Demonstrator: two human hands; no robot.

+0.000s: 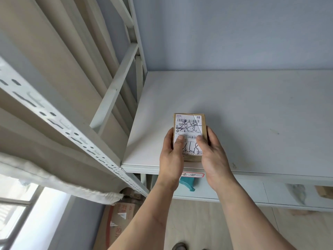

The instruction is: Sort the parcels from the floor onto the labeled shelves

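Note:
A small brown cardboard parcel (189, 127) with a white shipping label and black handwriting lies on the white shelf board (234, 109), near its front edge. My left hand (172, 156) holds its left side and my right hand (213, 157) holds its right side, with both thumbs pressed on the label. A red-bordered shelf label (193, 175) with handwriting is stuck on the shelf's front rail just below the parcel, partly hidden by my wrists.
A perforated white upright post (75, 136) and a diagonal brace (115, 87) frame the shelf on the left. A teal object (187, 183) and other items sit on the lower shelf. Cardboard boxes (122, 213) stand on the floor at lower left, beside a window (18, 213).

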